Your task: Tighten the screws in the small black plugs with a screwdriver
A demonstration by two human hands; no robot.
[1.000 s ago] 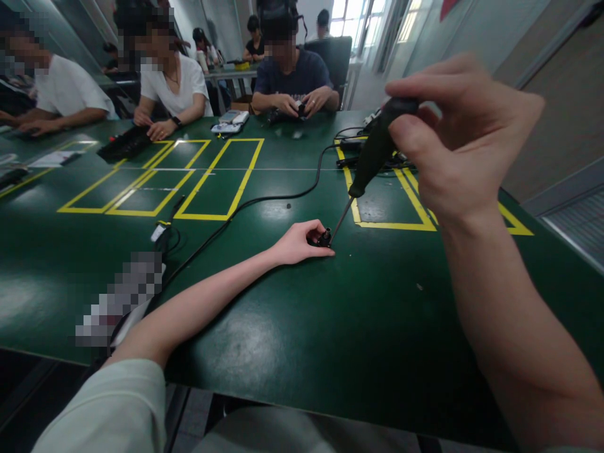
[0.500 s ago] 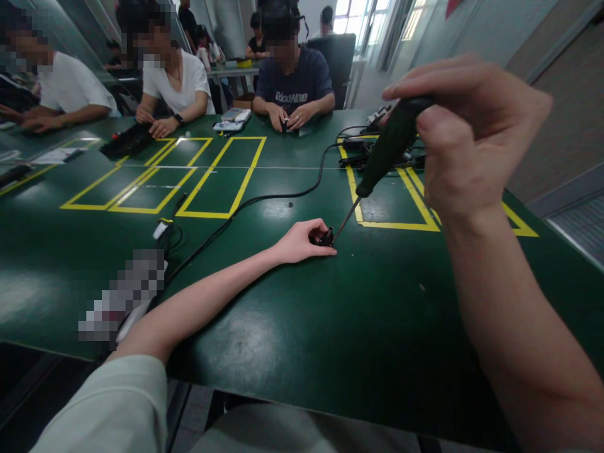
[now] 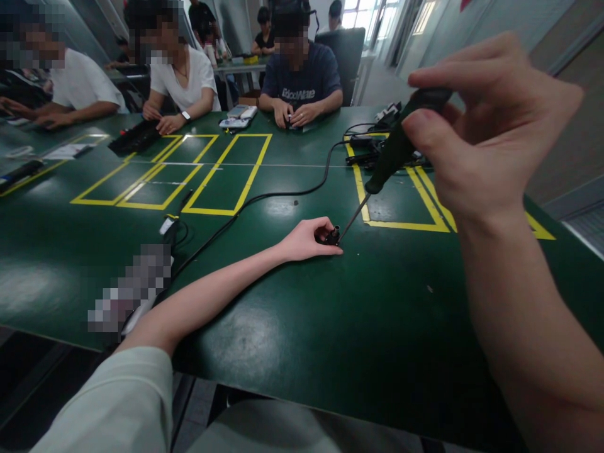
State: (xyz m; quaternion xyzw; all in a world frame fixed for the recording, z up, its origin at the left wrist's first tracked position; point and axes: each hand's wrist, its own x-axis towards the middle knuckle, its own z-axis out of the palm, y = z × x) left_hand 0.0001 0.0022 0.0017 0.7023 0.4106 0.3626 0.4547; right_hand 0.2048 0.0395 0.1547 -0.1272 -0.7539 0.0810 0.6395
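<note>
Resting on the yellow-taped green table (image 3: 377, 333), the left hand (image 3: 306, 240) pinches a black part (image 3: 335, 234), the right hand (image 3: 491, 129) grips a screwdriver (image 3: 389, 157); people (image 3: 302, 82) sit opposite, a window (image 3: 372, 16) behind

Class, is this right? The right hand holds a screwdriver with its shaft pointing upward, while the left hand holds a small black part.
Not quite: in the head view, the shaft slants downward. The right hand does hold the screwdriver, and the left hand a small black part.
</note>
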